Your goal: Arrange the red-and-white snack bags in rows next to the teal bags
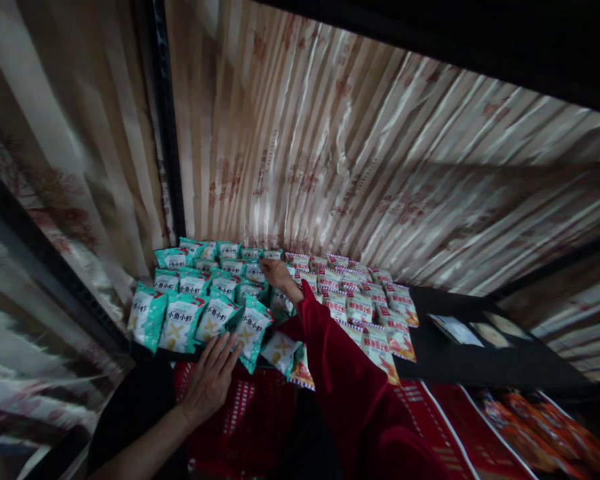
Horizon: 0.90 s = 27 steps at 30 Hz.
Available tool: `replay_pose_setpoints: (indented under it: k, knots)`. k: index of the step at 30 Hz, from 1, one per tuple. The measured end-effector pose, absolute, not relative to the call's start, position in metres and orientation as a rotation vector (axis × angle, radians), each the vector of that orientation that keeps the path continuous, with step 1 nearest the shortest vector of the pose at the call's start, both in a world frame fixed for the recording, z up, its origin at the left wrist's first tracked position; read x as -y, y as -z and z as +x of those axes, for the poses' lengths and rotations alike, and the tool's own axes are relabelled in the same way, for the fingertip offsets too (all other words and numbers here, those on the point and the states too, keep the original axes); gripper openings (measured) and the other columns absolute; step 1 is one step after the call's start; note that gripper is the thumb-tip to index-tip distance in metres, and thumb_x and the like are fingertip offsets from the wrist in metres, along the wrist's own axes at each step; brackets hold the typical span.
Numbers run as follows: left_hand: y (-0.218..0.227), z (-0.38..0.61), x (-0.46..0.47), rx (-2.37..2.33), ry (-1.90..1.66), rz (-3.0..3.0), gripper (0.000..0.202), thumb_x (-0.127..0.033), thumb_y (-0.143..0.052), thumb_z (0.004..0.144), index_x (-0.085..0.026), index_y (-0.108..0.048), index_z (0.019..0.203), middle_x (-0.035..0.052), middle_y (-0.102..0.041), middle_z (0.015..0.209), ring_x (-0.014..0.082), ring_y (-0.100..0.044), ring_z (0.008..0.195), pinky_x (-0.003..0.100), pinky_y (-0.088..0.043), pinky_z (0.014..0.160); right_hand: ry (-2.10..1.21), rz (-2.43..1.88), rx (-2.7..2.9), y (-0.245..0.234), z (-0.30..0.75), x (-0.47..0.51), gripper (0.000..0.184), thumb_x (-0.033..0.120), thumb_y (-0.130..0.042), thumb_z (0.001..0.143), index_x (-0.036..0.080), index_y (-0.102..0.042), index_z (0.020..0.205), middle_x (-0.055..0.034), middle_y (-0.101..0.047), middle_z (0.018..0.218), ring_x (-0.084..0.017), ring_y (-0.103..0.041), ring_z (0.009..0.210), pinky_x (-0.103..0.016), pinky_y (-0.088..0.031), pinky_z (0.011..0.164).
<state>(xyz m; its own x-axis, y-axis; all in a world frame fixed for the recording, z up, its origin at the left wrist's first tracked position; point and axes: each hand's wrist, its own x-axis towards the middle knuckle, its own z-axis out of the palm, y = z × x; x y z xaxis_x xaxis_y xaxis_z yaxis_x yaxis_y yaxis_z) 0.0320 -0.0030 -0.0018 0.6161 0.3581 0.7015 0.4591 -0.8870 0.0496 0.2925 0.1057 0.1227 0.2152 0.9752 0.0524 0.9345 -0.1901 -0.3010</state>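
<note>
Rows of teal and white snack bags (pixel 183 322) stand on the left part of a dark shelf. My right hand (pixel 279 275), in a red sleeve, reaches over the front rows. Its fingers are closed at the top of a teal snack bag (pixel 255 272) towards the back; the fingertips are small and dim. My left hand (pixel 213 377) is at the shelf's front edge, fingers stretched out, its fingertips against the lower part of a front teal bag (pixel 215 319). The right sleeve hides some bags in the middle.
White and red snack bags (pixel 359 308) fill the shelf right of the teal ones. Flat packets (pixel 457 330) lie farther right on the black shelf (pixel 430 363). Red crates (pixel 245 413) stand below, with orange packages (pixel 540 427) at lower right. A dark post (pixel 167 120) rises behind, before striped sheeting.
</note>
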Motion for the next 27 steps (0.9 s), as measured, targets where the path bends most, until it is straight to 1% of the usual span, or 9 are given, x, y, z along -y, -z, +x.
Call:
replay_pose_setpoints:
  k: [4,8,12,16,23,25,27]
  knots:
    - [-0.005,0.037,0.019,0.688,1.052,-2.737,0.059,-0.010,-0.041,0.086,-0.017,-0.030,0.143,0.0106,-0.034,0.148,0.0252,-0.027,0.138,0.040,-0.031,0.110,-0.280,-2.153,1.866,-0.127,0.286,-0.084,0.026,0.015,-0.049,0.084,0.022,-0.072,0.092,-0.0026,-0.073,0.093,-0.017,-0.065,0.085,-0.021,-0.044,0.076]
    - [-0.008,0.042,0.032,0.660,1.026,-2.773,0.058,-0.007,-0.040,0.086,-0.018,-0.034,0.142,0.0136,-0.031,0.149,0.0272,-0.025,0.138,0.040,-0.037,0.106,-0.304,-2.104,1.868,-0.129,0.282,-0.065,0.026,0.016,-0.049,0.083,0.022,-0.073,0.091,-0.0022,-0.073,0.091,-0.017,-0.065,0.083,-0.021,-0.044,0.075]
    - [-0.006,0.045,0.036,0.672,0.971,-2.826,0.054,-0.007,-0.038,0.087,-0.017,-0.038,0.139,0.0132,-0.032,0.149,0.0257,-0.023,0.139,0.039,-0.038,0.106,-0.311,-2.067,1.859,-0.131,0.278,-0.050,0.028,0.017,-0.046,0.085,0.021,-0.072,0.096,-0.0030,-0.073,0.096,-0.016,-0.065,0.085,-0.021,-0.045,0.076]
    - [-0.003,0.048,0.036,0.692,0.906,-2.842,0.054,-0.005,-0.037,0.085,-0.015,-0.040,0.138,0.0130,-0.029,0.150,0.0249,-0.019,0.141,0.038,-0.039,0.105,-0.320,-2.018,1.867,-0.135,0.270,-0.038,0.028,0.020,-0.045,0.088,0.021,-0.070,0.101,-0.0041,-0.072,0.100,-0.016,-0.065,0.086,-0.021,-0.045,0.076]
    - [-0.005,0.045,0.041,0.748,0.918,-2.844,0.053,-0.005,-0.038,0.085,-0.013,-0.040,0.138,0.0133,-0.030,0.150,0.0246,-0.017,0.141,0.038,-0.038,0.106,-0.315,-1.875,1.851,-0.142,0.244,-0.029,0.024,0.019,-0.049,0.087,0.016,-0.070,0.099,-0.0079,-0.072,0.101,-0.017,-0.066,0.087,-0.024,-0.048,0.080]
    - [-0.007,0.039,0.040,0.779,0.946,-2.817,0.053,-0.007,-0.038,0.085,-0.014,-0.039,0.138,0.0124,-0.030,0.150,0.0248,-0.017,0.141,0.040,-0.036,0.107,-0.318,-1.825,1.840,-0.144,0.233,-0.026,0.026,0.020,-0.049,0.088,0.016,-0.069,0.103,-0.0088,-0.070,0.107,-0.018,-0.066,0.090,-0.026,-0.049,0.083]
    - [-0.010,0.031,0.036,0.857,0.971,-2.763,0.053,-0.009,-0.039,0.086,-0.015,-0.039,0.138,0.0113,-0.031,0.150,0.0263,-0.017,0.141,0.045,-0.032,0.109,-0.322,-1.756,1.803,-0.146,0.219,-0.023,0.029,0.024,-0.046,0.089,0.017,-0.067,0.109,-0.0087,-0.068,0.111,-0.019,-0.065,0.097,-0.029,-0.048,0.087]
